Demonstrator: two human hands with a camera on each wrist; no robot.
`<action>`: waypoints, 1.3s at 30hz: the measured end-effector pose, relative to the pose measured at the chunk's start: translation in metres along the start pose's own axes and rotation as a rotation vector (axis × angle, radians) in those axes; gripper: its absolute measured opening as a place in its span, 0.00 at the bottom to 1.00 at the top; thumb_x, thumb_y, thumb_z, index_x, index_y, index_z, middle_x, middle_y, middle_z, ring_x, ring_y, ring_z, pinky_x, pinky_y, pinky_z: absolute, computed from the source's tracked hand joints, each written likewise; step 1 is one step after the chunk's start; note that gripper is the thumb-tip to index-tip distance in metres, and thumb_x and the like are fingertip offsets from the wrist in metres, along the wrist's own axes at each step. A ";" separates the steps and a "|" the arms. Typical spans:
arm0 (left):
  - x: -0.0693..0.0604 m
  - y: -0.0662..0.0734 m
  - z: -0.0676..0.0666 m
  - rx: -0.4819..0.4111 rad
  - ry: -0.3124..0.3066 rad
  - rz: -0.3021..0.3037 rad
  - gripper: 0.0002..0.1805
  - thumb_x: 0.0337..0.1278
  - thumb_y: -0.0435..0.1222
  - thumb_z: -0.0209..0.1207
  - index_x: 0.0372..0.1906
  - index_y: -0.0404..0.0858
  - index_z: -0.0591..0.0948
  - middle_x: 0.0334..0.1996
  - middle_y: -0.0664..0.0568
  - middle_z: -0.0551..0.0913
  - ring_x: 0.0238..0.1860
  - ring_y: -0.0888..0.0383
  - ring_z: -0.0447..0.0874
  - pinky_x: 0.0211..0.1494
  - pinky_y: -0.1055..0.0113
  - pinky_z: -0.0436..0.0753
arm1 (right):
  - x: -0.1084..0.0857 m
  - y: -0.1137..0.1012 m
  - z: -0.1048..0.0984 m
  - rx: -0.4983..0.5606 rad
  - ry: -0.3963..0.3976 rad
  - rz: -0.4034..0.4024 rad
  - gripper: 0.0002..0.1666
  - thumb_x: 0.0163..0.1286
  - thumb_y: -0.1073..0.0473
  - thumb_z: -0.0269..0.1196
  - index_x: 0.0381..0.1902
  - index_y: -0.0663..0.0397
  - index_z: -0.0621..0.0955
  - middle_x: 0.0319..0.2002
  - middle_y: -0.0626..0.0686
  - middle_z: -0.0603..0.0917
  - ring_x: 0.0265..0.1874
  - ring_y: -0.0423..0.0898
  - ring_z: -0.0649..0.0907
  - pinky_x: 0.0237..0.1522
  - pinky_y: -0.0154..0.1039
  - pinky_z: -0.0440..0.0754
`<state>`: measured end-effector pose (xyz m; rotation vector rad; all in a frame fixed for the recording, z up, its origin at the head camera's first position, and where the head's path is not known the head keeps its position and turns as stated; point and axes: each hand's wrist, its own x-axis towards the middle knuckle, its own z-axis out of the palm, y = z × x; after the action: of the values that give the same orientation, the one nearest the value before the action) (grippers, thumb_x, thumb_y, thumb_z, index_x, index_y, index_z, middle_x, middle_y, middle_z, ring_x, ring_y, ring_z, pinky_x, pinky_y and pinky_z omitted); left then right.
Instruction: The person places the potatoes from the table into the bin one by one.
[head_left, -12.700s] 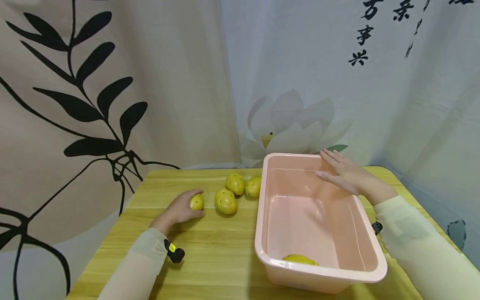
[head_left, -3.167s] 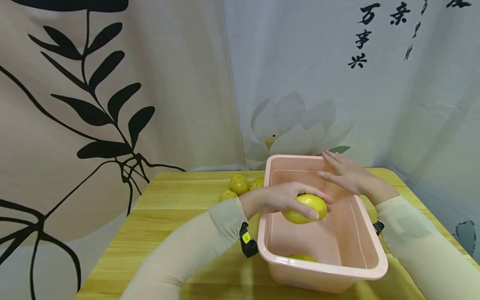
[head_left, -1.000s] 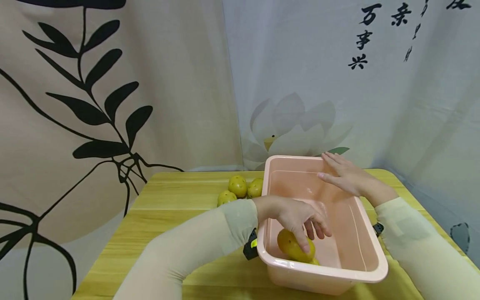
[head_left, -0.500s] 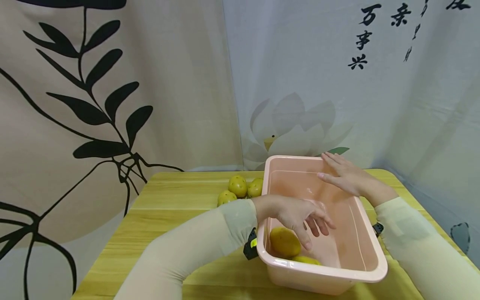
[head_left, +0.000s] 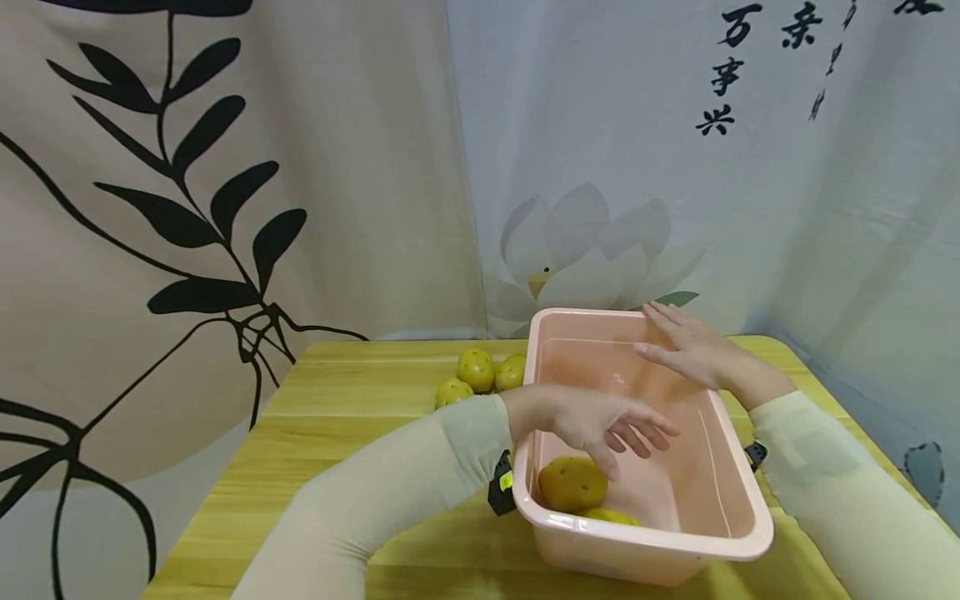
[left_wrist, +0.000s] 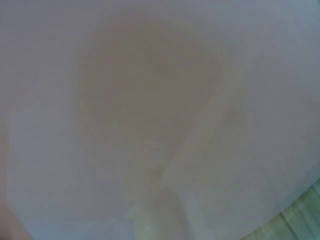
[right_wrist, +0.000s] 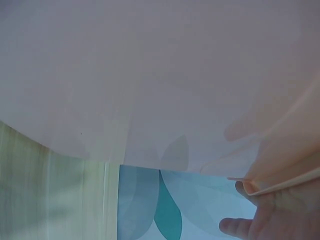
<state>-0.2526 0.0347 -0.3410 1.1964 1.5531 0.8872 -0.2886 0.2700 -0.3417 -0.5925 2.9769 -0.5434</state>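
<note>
- Leftmost in the head view, I am seeing open wood on the table, and the left sleeve is crossing its near part towards the tub.
- Three potatoes are lying close together towards the table's back edge, the rightmost sitting just beside the tub's wall; I am counting these as the share left to do.
- Inside the pink tub, in its near left corner, a larger potato is resting just beyond a second potato, mostly hidden by the front rim; I am judging these two as done, so the work is looking less than half finished.
- The left hand is hanging over the tub, fingers loosely spread and gripping nothing; with the left wrist view so hazy, I am not able to tell whether the thumb is touching the larger potato.
- To its right, the tub floor is offering open room, though the left wrist is lying close over the left rim, where I am watching clearance.
- The right hand is resting across the far right corner, fingers straight over the rim and thumb inside, holding no potato.
</note>
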 end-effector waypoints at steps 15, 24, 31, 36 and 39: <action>-0.002 0.003 -0.003 -0.024 0.009 0.018 0.48 0.47 0.18 0.62 0.74 0.38 0.54 0.70 0.44 0.63 0.64 0.61 0.69 0.66 0.70 0.65 | 0.000 -0.002 0.000 0.007 0.020 0.010 0.49 0.71 0.33 0.49 0.77 0.54 0.48 0.75 0.65 0.46 0.72 0.67 0.44 0.64 0.71 0.45; -0.002 0.003 -0.004 -0.006 0.030 0.039 0.47 0.50 0.18 0.62 0.74 0.38 0.54 0.69 0.43 0.65 0.65 0.59 0.68 0.66 0.69 0.66 | 0.001 0.001 0.000 -0.022 0.001 0.015 0.51 0.70 0.30 0.47 0.77 0.54 0.47 0.75 0.63 0.45 0.72 0.66 0.42 0.64 0.71 0.42; -0.010 0.016 0.000 0.038 0.062 0.025 0.46 0.51 0.19 0.61 0.74 0.36 0.54 0.69 0.43 0.65 0.65 0.59 0.68 0.65 0.70 0.67 | 0.000 0.000 0.000 -0.089 0.004 0.017 0.51 0.70 0.28 0.45 0.77 0.50 0.45 0.76 0.61 0.44 0.73 0.62 0.39 0.61 0.75 0.33; -0.017 0.019 -0.003 0.082 0.063 0.071 0.44 0.54 0.22 0.61 0.74 0.37 0.54 0.69 0.44 0.65 0.65 0.60 0.68 0.65 0.70 0.67 | 0.000 -0.001 -0.001 -0.115 0.003 0.018 0.52 0.69 0.27 0.44 0.77 0.50 0.44 0.76 0.60 0.43 0.73 0.62 0.37 0.60 0.74 0.29; -0.021 0.018 -0.005 0.101 0.072 0.086 0.44 0.55 0.24 0.62 0.74 0.38 0.54 0.69 0.45 0.66 0.65 0.61 0.68 0.64 0.70 0.68 | 0.000 -0.002 0.000 -0.126 0.008 0.020 0.52 0.69 0.27 0.44 0.77 0.51 0.44 0.76 0.60 0.43 0.73 0.62 0.37 0.60 0.74 0.29</action>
<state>-0.2507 0.0193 -0.3176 1.3245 1.6304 0.9258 -0.2884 0.2687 -0.3408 -0.5698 3.0383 -0.3589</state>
